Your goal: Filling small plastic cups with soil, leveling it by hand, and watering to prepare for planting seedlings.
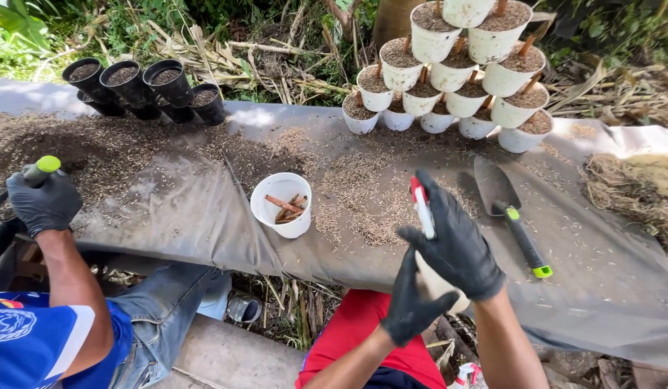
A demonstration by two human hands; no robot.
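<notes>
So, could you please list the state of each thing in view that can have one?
Right hand: gloved, gripping a red-and-white marker.
Left hand: gloved, on a white pot.
White cup: upright, holding brown sticks.
Trowel: lying flat, unheld.
White pots: stacked, filled.
Black pots: filled, tilted.
Co-worker's hand: gripping a green-tipped handle.

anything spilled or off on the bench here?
Yes: loose husk-like potting mix lies scattered over the grey sheet, heaviest at far left and around the white cup of brown sticks. The trowel lies flat in it. The white pots are stacked in a leaning pyramid, but none has toppled.
</notes>
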